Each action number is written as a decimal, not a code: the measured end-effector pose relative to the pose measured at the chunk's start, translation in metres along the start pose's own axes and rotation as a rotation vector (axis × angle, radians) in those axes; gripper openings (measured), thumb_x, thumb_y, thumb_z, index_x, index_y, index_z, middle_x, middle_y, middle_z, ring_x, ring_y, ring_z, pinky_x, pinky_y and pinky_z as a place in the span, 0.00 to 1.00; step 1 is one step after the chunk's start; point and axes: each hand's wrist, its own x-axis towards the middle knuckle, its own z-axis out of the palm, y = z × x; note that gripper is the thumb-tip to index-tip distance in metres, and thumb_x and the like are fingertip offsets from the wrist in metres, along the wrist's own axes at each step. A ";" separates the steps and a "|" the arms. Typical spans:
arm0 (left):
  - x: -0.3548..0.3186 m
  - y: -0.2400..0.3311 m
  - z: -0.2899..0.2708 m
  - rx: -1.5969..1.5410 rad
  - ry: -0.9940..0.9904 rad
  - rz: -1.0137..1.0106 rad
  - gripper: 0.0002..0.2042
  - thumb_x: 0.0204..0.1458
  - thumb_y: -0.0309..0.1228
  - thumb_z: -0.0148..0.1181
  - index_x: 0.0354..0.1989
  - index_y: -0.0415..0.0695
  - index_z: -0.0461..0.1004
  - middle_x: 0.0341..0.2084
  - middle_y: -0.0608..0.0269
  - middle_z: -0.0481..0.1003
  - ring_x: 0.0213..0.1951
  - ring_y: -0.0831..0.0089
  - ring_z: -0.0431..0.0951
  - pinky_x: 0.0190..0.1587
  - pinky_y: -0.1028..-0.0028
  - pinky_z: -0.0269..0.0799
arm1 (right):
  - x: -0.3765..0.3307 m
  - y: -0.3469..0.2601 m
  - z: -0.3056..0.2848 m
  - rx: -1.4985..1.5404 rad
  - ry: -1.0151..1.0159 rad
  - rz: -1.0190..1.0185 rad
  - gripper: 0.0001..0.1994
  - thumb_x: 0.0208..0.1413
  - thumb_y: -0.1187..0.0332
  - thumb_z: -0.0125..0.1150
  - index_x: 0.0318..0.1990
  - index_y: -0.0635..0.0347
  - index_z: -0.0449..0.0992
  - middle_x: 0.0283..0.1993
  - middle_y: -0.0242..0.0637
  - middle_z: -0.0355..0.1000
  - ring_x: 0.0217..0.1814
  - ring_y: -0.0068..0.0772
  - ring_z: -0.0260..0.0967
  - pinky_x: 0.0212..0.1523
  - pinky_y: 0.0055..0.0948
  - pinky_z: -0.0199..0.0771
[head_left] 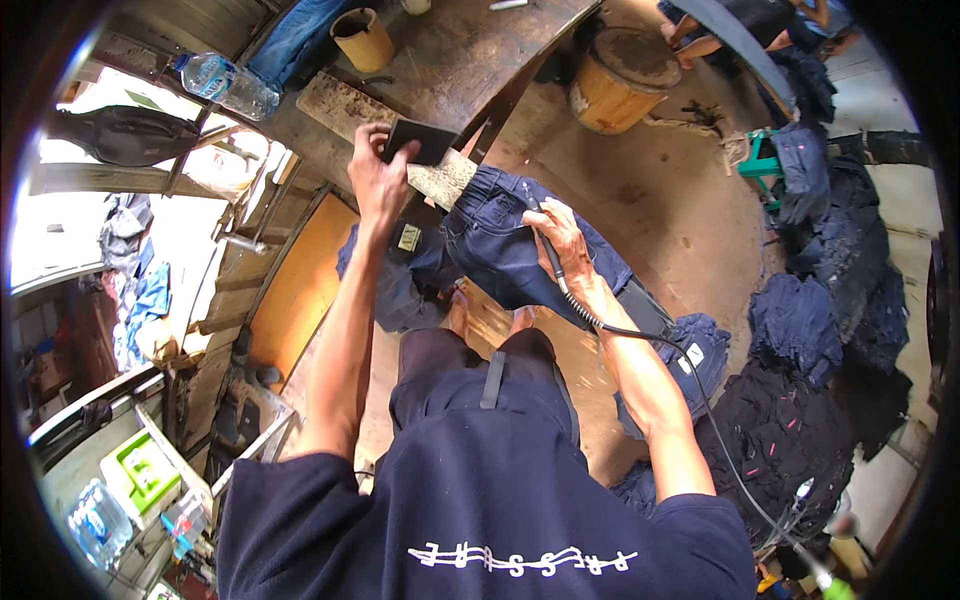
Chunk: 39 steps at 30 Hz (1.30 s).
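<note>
Dark blue denim trousers (510,235) are pulled over the end of a narrow, pale, speckled board (443,180) in front of me. Over them, my right hand (562,240) is closed around a slim, pen-shaped black handpiece (531,197). Its tip is near the waistband; I cannot tell whether it touches the cloth. A grey cord (690,362) runs from its ribbed end past my right forearm. My left hand (382,180), beyond the waistband, grips a flat, dark rectangular piece (425,143) between thumb and fingers, above the board.
A wooden table (455,60) stands ahead, with a cylindrical container (362,40) and a water bottle (228,86) near it. A round wooden stool (625,80) is farther right. Dark garments (790,420) are heaped at the right by a green stool (760,160). Another person's legs (700,35) show at the far right.
</note>
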 end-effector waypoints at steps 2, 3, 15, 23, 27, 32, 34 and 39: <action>-0.051 0.018 0.012 -0.206 -0.085 -0.152 0.24 0.57 0.30 0.80 0.58 0.38 0.75 0.50 0.51 0.85 0.53 0.66 0.85 0.58 0.68 0.80 | -0.009 0.007 0.008 0.088 0.060 0.061 0.29 0.42 0.90 0.66 0.55 0.55 0.79 0.53 0.50 0.78 0.63 0.65 0.76 0.70 0.55 0.75; -0.064 0.021 0.023 -0.290 -0.125 -0.204 0.25 0.57 0.30 0.80 0.59 0.38 0.75 0.52 0.52 0.85 0.54 0.66 0.85 0.59 0.68 0.79 | -0.012 0.010 0.011 0.122 0.082 0.063 0.29 0.42 0.90 0.66 0.54 0.55 0.80 0.53 0.50 0.78 0.63 0.65 0.76 0.69 0.55 0.76; -0.049 0.027 0.053 0.045 -0.634 -0.259 0.23 0.59 0.34 0.79 0.59 0.38 0.80 0.53 0.51 0.86 0.53 0.66 0.85 0.57 0.66 0.82 | -0.004 0.011 0.013 0.248 0.178 -0.005 0.22 0.55 0.91 0.68 0.52 0.55 0.79 0.50 0.46 0.80 0.52 0.50 0.82 0.51 0.41 0.84; -0.100 0.003 0.067 -0.393 -0.625 -0.402 0.12 0.69 0.32 0.68 0.55 0.41 0.82 0.48 0.65 0.82 0.49 0.78 0.80 0.53 0.76 0.78 | -0.019 0.029 -0.009 0.138 0.298 0.380 0.16 0.55 0.68 0.83 0.48 0.55 0.82 0.53 0.41 0.84 0.59 0.49 0.81 0.64 0.47 0.76; -0.109 -0.015 0.055 -0.382 -0.765 -0.357 0.17 0.67 0.30 0.68 0.62 0.41 0.81 0.52 0.65 0.82 0.55 0.76 0.80 0.59 0.73 0.76 | -0.011 0.027 -0.021 0.020 0.314 0.251 0.11 0.66 0.68 0.74 0.52 0.58 0.85 0.51 0.43 0.85 0.58 0.47 0.82 0.62 0.45 0.79; -0.108 -0.027 0.054 -0.387 -0.849 -0.140 0.32 0.57 0.24 0.77 0.72 0.39 0.75 0.62 0.62 0.76 0.65 0.67 0.78 0.67 0.65 0.77 | -0.021 -0.022 -0.008 0.445 0.183 0.323 0.15 0.67 0.71 0.66 0.58 0.68 0.80 0.47 0.51 0.85 0.49 0.46 0.86 0.56 0.44 0.85; -0.111 -0.032 0.056 -0.480 -0.815 -0.177 0.32 0.54 0.22 0.78 0.70 0.44 0.77 0.62 0.62 0.79 0.64 0.67 0.80 0.68 0.64 0.76 | -0.026 -0.026 0.006 0.370 0.130 0.210 0.16 0.60 0.75 0.65 0.54 0.72 0.80 0.45 0.55 0.85 0.49 0.50 0.88 0.59 0.49 0.86; -0.115 -0.044 0.058 -0.514 -0.815 -0.071 0.34 0.56 0.21 0.77 0.73 0.39 0.74 0.63 0.59 0.76 0.65 0.64 0.79 0.68 0.62 0.78 | -0.033 -0.022 0.018 0.174 0.108 0.047 0.14 0.52 0.77 0.64 0.46 0.73 0.84 0.40 0.53 0.85 0.51 0.58 0.88 0.61 0.57 0.87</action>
